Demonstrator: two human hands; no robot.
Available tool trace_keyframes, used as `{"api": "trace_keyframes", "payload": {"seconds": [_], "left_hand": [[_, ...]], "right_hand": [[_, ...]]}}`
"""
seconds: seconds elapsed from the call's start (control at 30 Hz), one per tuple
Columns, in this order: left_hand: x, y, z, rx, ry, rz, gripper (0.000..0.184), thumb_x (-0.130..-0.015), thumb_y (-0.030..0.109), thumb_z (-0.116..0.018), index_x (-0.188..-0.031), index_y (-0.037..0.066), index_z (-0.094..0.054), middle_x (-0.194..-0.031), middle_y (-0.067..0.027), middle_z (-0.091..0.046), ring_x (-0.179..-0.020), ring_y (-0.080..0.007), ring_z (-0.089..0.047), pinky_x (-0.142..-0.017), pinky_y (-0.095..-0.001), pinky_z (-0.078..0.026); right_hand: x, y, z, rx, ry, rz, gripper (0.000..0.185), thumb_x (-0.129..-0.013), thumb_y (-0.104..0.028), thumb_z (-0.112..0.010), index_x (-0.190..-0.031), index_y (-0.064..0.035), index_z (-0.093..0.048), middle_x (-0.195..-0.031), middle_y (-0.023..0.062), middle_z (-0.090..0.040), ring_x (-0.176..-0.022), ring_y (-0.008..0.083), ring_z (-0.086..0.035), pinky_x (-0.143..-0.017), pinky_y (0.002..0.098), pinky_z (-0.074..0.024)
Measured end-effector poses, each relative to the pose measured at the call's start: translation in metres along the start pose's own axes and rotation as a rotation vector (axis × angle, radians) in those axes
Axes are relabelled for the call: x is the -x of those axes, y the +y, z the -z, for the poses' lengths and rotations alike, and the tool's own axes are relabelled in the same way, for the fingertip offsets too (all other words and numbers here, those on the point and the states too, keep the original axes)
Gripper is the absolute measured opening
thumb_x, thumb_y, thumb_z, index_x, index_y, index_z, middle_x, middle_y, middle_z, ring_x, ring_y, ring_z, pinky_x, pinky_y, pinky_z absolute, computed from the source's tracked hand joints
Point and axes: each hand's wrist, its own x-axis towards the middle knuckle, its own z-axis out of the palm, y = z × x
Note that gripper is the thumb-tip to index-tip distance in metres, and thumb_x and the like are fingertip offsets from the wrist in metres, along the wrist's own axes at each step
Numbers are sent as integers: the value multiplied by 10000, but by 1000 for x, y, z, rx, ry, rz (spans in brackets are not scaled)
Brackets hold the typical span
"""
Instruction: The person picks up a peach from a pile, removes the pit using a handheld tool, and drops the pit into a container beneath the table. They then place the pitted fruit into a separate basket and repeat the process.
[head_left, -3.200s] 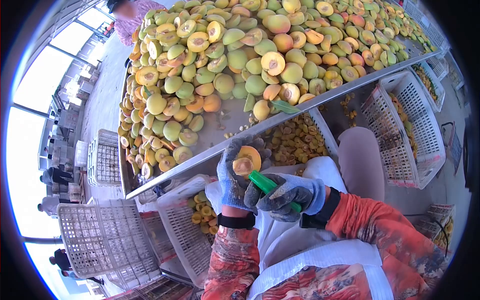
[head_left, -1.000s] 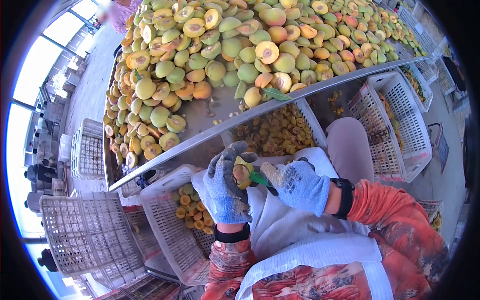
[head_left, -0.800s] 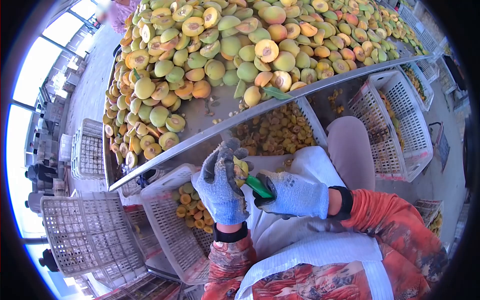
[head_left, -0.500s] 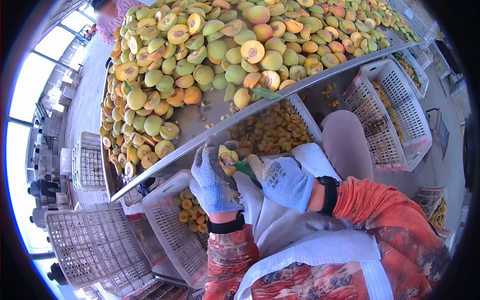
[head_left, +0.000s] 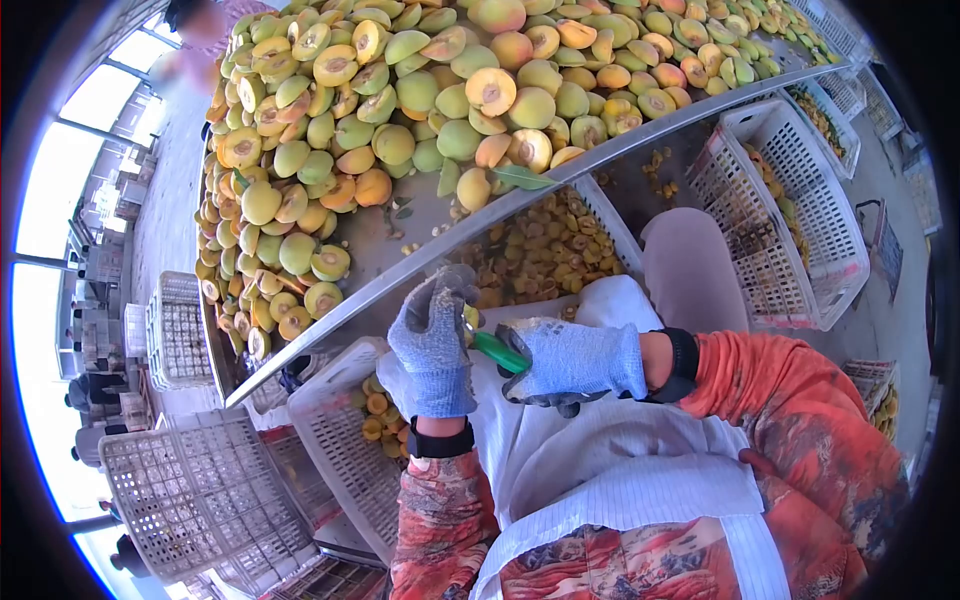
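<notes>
My left hand (head_left: pixel 435 345), in a grey-blue glove, has its fingers closed around a yellow-fleshed peach half (head_left: pixel 471 318), mostly hidden by the glove. Gripped in my gloved right hand (head_left: pixel 575 358) is a tool with a green handle (head_left: pixel 500 352). The handle points toward the fruit; the tool's working end cannot be made out. Both hands are over my lap, below the metal rim (head_left: pixel 430 250) of a sorting table. Many whole and halved peaches (head_left: pixel 330 150), green to orange, are heaped on the table.
Below the rim, a crate (head_left: pixel 612 225) contains small yellow-brown pieces. A white crate (head_left: pixel 335 420) with peach halves stands at my left, beside a tilted grey crate (head_left: pixel 200 490). More crates (head_left: pixel 790 210) stand at right. Another person (head_left: pixel 205 40) is at the table's far left.
My right hand has turned flatter, showing more of the green handle. My left hand has turned, so less of the peach half shows. The view has shifted slightly.
</notes>
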Motion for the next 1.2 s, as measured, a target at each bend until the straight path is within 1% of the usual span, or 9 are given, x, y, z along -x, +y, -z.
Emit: {"api": "trace_keyframes", "payload": {"seconds": [0.17, 0.43, 0.5, 0.6, 0.67, 0.7, 0.9, 1.1, 1.2], "left_hand": [[-15, -3, -3, 180, -105, 133, 210, -823, 33, -502, -987, -79, -570, -900, -177, -630, -701, -237, -627, -573, -324, -527], [-18, 19, 7, -225, -230, -396, 239, -833, 136, -554, -945, -69, -606, -850, -136, -645, -737, -173, -613, -672, -274, -498], [-23, 24, 32, 304, 31, -21, 313, -826, 222, -572, -942, -67, -589, -760, -153, -629, -597, -222, -615, -456, -273, -488], [-43, -29, 144, -345, 32, -53, 296, -793, 34, -594, -1069, -58, -540, -971, -165, -608, -856, -231, -614, -675, -283, -537], [-56, -31, 151, -579, 99, -132, 402, -753, -29, -608, -1144, -30, -513, -1082, -125, -581, -1043, -196, -534, -805, -285, -495], [-67, -22, 131, -492, 192, -74, 430, -743, -26, -618, -1159, -21, -508, -1087, -116, -583, -1058, -183, -526, -808, -284, -489], [-162, -14, -27, -1125, -54, -250, 449, -764, 240, -622, -1153, 36, -530, -1040, -180, -586, -943, -321, -577, -840, -364, -442], [-162, -9, -36, -273, -134, 120, 349, -801, -34, -468, -1146, -14, -514, -971, -114, -618, -866, -197, -609, -669, -276, -504], [-104, -11, -16, -420, -333, -509, 424, -721, -64, -561, -1140, -15, -524, -1179, -139, -500, -1091, -231, -503, -899, -330, -435]], "right_hand": [[-14, 29, -4, 330, 413, 388, 233, -728, -99, -552, -928, 1, -487, -652, 122, -546, -488, 198, -552, -442, 320, -442], [1, 20, 25, -666, -312, 227, 324, -733, -149, -678, -998, -22, -540, -678, 48, -540, -484, 105, -527, -357, 216, -405], [0, 25, 33, -726, -303, 267, 300, -725, -94, -680, -978, -7, -545, -707, 40, -546, -485, 97, -514, -382, 226, -406], [-19, 73, 48, -476, -15, 395, 320, -741, -147, -659, -1008, -18, -539, -701, 66, -580, -486, 158, -548, -433, 288, -437], [-32, 103, 47, 1052, 828, 105, 331, -755, -234, -622, -1005, -38, -526, -696, 117, -602, -522, 262, -577, -500, 362, -458], [-33, 100, 52, 1056, 831, 111, 331, -755, -234, -622, -1005, -38, -526, -696, 117, -602, -522, 262, -577, -500, 362, -458], [-9, 86, 53, 646, 768, 167, 333, -752, -306, -610, -917, -38, -503, -675, 164, -572, -609, 344, -571, -557, 422, -454], [-3, 88, 56, 348, 880, 324, 350, -775, -357, -628, -939, -68, -519, -632, 91, -534, -508, 239, -531, -482, 361, -433], [-12, 60, 60, -547, 611, 316, 369, -790, -397, -628, -938, -75, -524, -606, 31, -494, -470, 145, -485, -430, 291, -400]]}}
